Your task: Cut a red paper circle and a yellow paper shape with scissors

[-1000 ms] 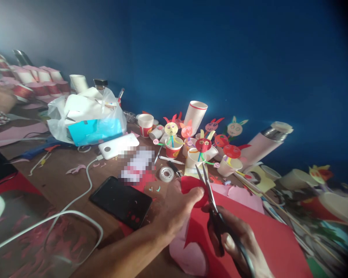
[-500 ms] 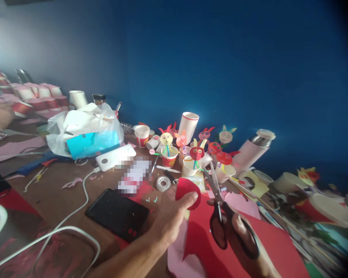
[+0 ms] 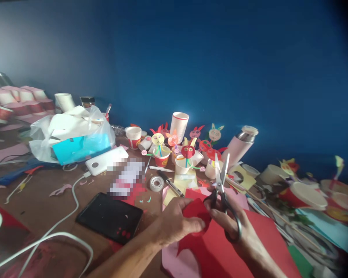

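My left hand (image 3: pixel 179 222) pinches a rounded piece of red paper (image 3: pixel 196 214) between thumb and fingers. Black-handled scissors (image 3: pixel 220 181) are in my right hand (image 3: pixel 234 224), blades apart and pointing up and away from me. The right fingertips come close to the right edge of the red piece; whether they touch it I cannot tell. Under both hands lies a large sheet of red paper (image 3: pixel 234 251), partly over pink paper (image 3: pixel 179 258). Just beyond stand paper cups with paper animal figures, among them one with a dark red face (image 3: pixel 188 151).
A black phone (image 3: pixel 110 217), a white power bank (image 3: pixel 107 159) with its cable, and a tape roll (image 3: pixel 156 183) lie to the left. Behind them sits a plastic bag (image 3: pixel 72 135). A pink thermos (image 3: pixel 242 144) leans at the back right. More cups (image 3: pixel 304 197) crowd the right side.
The scissors have turned more upright, and my right hand has come nearer the red piece. The red piece is held lower. The whole view has shifted to the right.
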`<state>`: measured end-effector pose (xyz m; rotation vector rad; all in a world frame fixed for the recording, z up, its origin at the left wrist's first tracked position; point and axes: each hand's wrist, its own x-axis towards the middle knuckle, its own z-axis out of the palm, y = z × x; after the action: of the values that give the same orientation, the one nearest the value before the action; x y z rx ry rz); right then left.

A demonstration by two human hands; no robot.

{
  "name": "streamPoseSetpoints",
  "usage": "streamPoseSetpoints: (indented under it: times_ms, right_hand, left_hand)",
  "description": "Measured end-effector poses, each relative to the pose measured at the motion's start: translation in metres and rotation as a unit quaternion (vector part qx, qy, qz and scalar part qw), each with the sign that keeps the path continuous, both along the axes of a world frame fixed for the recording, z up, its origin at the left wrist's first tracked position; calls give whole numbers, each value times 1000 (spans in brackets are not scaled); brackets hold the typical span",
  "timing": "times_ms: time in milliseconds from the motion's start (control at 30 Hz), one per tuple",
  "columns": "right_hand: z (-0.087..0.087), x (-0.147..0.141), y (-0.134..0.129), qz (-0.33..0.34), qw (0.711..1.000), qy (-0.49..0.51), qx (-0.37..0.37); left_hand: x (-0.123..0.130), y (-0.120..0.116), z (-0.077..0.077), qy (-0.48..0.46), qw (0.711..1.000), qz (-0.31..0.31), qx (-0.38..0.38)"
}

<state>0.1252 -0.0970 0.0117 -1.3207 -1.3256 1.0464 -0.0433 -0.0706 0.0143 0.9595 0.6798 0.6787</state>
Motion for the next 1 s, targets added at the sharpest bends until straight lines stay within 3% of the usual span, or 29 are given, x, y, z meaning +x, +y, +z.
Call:
streamPoseSetpoints:
  times_ms: [200, 400, 533, 767, 1000]
  right_hand:
    - [-1, 1, 0, 21, 1000, 17, -13]
    - [1, 0, 3, -51, 998, 37, -18]
    - [-3, -1, 3, -62, 997, 51, -16]
    - [-14, -11, -2, -94, 995, 27, -6]
    - [-16, -19, -1, -52, 998, 41, -16]
  left_hand:
    - [1, 1, -6, -15, 999, -42, -3]
    - [4, 11, -9, -123, 981, 126, -76]
    - [4, 13, -9, -144, 975, 136, -104]
    - [12, 2, -7, -119, 987, 84, -68]
    - [18, 2, -12, -93, 986, 141, -15]
